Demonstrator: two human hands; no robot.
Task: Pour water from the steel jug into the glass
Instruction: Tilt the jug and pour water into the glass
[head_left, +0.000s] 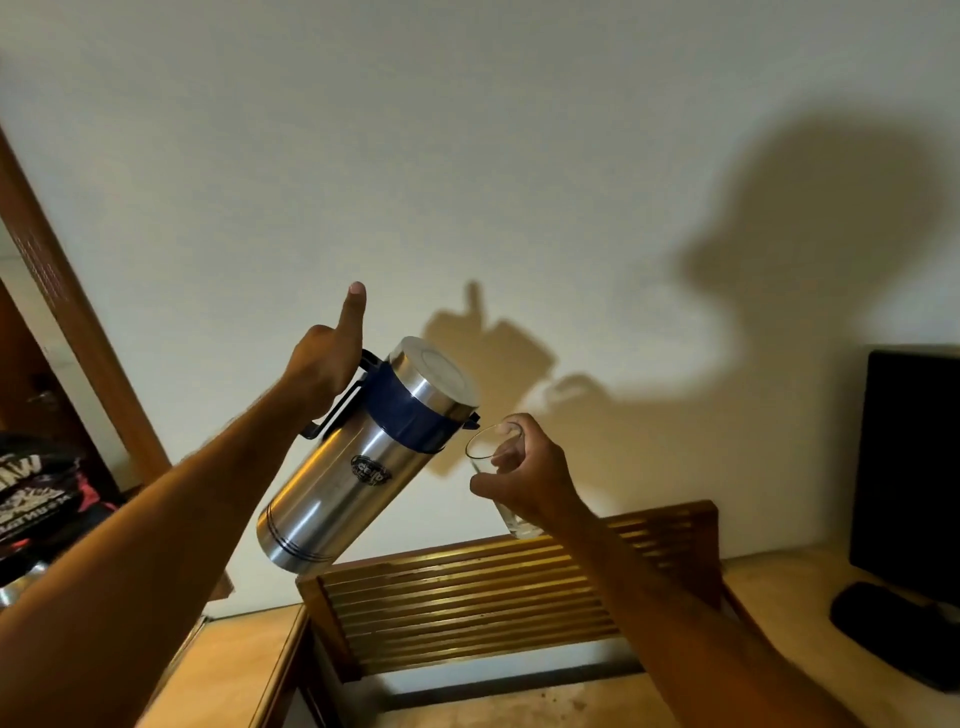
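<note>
The steel jug (353, 467), with a blue band under its lid and a dark handle, hangs in the air tilted to the right. My left hand (324, 364) grips its handle with the thumb sticking up. Its small spout sits just at the rim of a clear glass (488, 447), which leans toward the jug. My right hand (524, 470) is wrapped around the glass and hides most of its middle; the base shows below my palm. No stream of water is visible.
A wooden slatted chair back (498, 582) stands below my hands against the pale wall. A tan tabletop (234, 670) lies at lower left. A black monitor (914, 447) stands at right, dark printed fabric (36, 499) at left.
</note>
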